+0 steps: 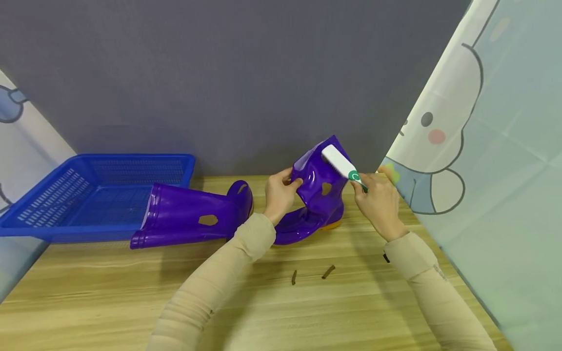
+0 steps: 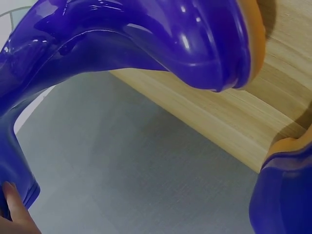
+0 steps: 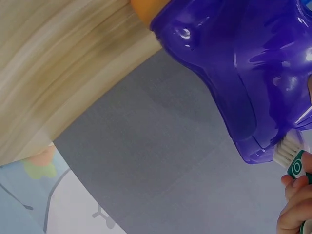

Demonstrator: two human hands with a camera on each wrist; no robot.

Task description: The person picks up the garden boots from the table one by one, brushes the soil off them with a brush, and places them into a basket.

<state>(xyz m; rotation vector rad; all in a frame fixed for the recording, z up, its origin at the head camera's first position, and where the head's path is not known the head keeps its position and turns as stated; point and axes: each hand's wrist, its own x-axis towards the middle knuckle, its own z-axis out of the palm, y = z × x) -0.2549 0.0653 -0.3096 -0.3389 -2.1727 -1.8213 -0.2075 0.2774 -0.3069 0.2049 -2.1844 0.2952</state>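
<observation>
A shiny purple rubber boot (image 1: pixel 325 204) with an orange sole stands on the table, its shaft bent and pushed in. My left hand (image 1: pixel 281 192) pinches the shaft near its top edge, thumb on the outside. In my right hand (image 1: pixel 379 200) is a scrubbing brush (image 1: pixel 338 161) with a white head and green handle. Its pale bristles (image 3: pixel 287 148) meet the boot near the shaft's opening in the right wrist view. A tan-brown patch (image 1: pixel 326 188) marks the shaft below the brush. The matching boot (image 1: pixel 184 214) lies on its side to the left, with a similar patch (image 1: pixel 208 220).
Behind the lying boot, a blue plastic basket (image 1: pixel 110 229) stands at the table's left. Two small brown bits (image 1: pixel 328 272) lie on the wooden table (image 1: pixel 281 312) in front. A grey wall (image 1: pixel 246 87) rises behind, and a cartoon-printed curtain (image 1: pixel 505 195) closes off the right side.
</observation>
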